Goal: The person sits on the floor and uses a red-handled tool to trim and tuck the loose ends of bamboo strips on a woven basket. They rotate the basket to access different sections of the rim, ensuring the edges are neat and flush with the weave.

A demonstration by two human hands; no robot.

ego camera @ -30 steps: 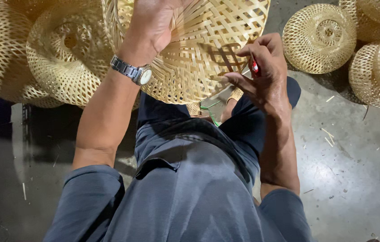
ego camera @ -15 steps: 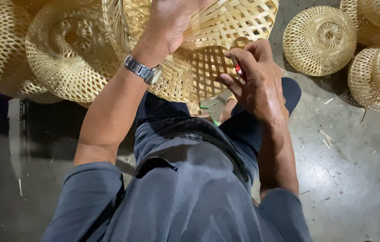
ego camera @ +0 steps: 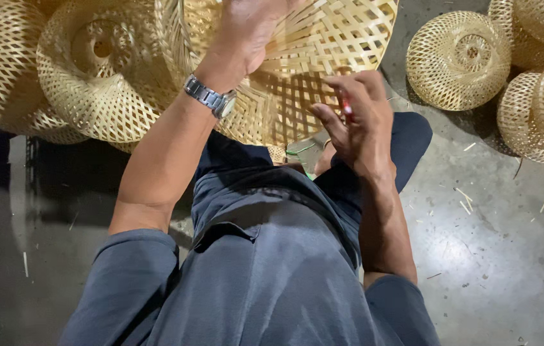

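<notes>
Nearest the camera is the person's blue-grey shirt, with dark trousers showing just past it over the bent knees. Above the lap, the right hand has its fingers curled together around a small red-handled tool, pinched between thumb and forefinger right at the lower rim of the woven bamboo basket. What kind of tool it is cannot be made out, since most of it is hidden in the fist. The left hand, with a metal wristwatch on the wrist, lies flat against the basket's upper side, fingers spread over the weave and partly cut off by the top edge of the frame. The basket hangs over the knees, open lattice toward the camera. It looks very light and springy, stiff enough to hold its shape yet with thin strips that would likely split or fray under a hard squeeze; the denser woven rim seems the safest place to grip, with an open palm steadying the wall. Farther out, finished baskets crowd the left, more baskets lie on the right, and bamboo slivers dot the concrete floor.
</notes>
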